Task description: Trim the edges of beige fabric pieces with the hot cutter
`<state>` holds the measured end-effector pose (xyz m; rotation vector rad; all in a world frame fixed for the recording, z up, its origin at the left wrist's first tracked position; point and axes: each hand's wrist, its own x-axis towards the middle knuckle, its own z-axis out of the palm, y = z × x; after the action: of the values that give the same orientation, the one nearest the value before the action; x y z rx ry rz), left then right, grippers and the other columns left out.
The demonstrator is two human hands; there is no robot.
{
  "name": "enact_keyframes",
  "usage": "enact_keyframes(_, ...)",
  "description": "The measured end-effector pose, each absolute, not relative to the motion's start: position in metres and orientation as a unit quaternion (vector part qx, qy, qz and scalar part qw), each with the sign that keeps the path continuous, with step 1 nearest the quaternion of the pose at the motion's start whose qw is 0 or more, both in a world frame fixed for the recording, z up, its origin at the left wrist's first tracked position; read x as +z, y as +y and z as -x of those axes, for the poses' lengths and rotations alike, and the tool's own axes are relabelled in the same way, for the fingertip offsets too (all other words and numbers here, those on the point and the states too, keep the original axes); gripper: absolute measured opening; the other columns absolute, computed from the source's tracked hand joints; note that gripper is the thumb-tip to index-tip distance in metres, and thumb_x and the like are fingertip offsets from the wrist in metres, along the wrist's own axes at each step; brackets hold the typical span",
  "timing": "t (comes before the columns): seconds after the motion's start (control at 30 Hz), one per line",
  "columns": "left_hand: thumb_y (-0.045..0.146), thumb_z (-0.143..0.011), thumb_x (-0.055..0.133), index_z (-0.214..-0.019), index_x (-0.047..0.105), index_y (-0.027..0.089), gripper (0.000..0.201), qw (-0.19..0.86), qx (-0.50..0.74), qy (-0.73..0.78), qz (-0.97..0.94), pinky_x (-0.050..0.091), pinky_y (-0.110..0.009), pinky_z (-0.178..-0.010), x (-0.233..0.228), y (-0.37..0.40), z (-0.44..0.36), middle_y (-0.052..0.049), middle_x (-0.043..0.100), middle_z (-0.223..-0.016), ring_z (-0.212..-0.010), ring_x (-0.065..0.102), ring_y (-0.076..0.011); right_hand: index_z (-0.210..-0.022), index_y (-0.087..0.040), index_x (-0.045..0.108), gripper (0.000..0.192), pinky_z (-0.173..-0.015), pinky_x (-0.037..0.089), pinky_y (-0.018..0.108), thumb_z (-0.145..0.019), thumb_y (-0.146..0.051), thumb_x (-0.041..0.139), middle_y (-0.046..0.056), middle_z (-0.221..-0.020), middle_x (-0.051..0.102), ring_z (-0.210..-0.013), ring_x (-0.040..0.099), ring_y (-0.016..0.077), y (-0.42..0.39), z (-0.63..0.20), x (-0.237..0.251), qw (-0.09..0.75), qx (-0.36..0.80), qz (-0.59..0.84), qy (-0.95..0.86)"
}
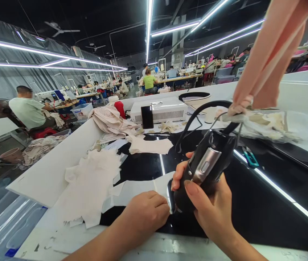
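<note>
My right hand (210, 203) is wrapped around a black hand-held electric tool (208, 166) with a silver panel, its thumb on the near side. A black cable rises from its top, and a twisted pink cloth strip (268, 58) hangs down to it from above. The tool's lower end is at the right end of a white fabric piece (140, 188) lying on the black board. My left hand (150, 210), fingers curled closed, holds that piece's near edge beside the tool; its fingertips are hidden. Left of it lies a loose pile of cut white fabric (88, 185).
Behind are a small fabric stack (151, 145), a phone (147, 117) leaning on a white vented box (159, 110), and bunched pale cloth (113, 121). Teal thread snips (250, 157) lie on the right. White walls edge the table. People sit at sewing machines beyond.
</note>
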<state>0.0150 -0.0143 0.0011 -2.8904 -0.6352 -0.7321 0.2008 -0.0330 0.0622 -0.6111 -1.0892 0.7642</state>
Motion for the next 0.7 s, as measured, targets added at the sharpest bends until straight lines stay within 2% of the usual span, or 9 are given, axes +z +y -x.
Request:
enact_keyframes(0.23,0.009,-0.116,0.053,-0.089,0.063,0.020,0.030,0.038,-0.229,-0.219,0.948,0.061,-0.031,-0.079,0.0039,-0.0155,-0.0151,0.000,0.072,-0.085,-0.080,0.071,-0.0173,-0.105,-0.029,0.071,0.013,-0.057,0.061,0.027,-0.100,-0.029,0.083,-0.001,-0.088,0.075,-0.063,0.066,0.0148,-0.0322,-0.2004,0.0556,0.741,0.345,0.280,-0.504)
enact_keyframes(0.43,0.008,-0.112,0.061,-0.089,0.063,0.020,0.027,0.030,-0.213,-0.227,0.950,0.061,-0.030,-0.080,0.0022,-0.0159,-0.0154,0.000,0.072,-0.087,-0.081,0.072,-0.0170,-0.105,-0.029,0.068,0.018,-0.057,0.062,0.029,-0.099,-0.031,0.085,0.000,-0.089,0.074,-0.063,0.066,0.0159,-0.0302,-0.1992,0.0549,0.748,0.344,0.281,-0.493)
enact_keyframes(0.63,0.020,-0.114,0.070,-0.094,0.067,0.020,0.020,-0.012,-0.194,-0.232,0.953,0.062,-0.032,-0.088,0.0106,-0.0138,-0.0114,-0.002,0.078,-0.096,-0.091,0.076,-0.0186,-0.110,-0.029,0.067,0.022,-0.058,0.064,0.030,-0.099,-0.033,0.085,0.000,-0.088,0.074,-0.064,0.069,0.0171,-0.0318,-0.2007,0.0557,0.746,0.345,0.287,-0.492)
enact_keyframes(0.7,0.020,-0.113,0.071,-0.093,0.067,0.020,0.021,-0.009,-0.177,-0.229,0.957,0.061,-0.031,-0.086,0.0117,-0.0133,-0.0104,-0.001,0.078,-0.098,-0.091,0.076,-0.0182,-0.111,-0.030,0.067,0.023,-0.057,0.065,0.029,-0.099,-0.034,0.086,0.000,-0.088,0.075,-0.064,0.070,0.0170,-0.0322,-0.2013,0.0559,0.748,0.345,0.286,-0.489)
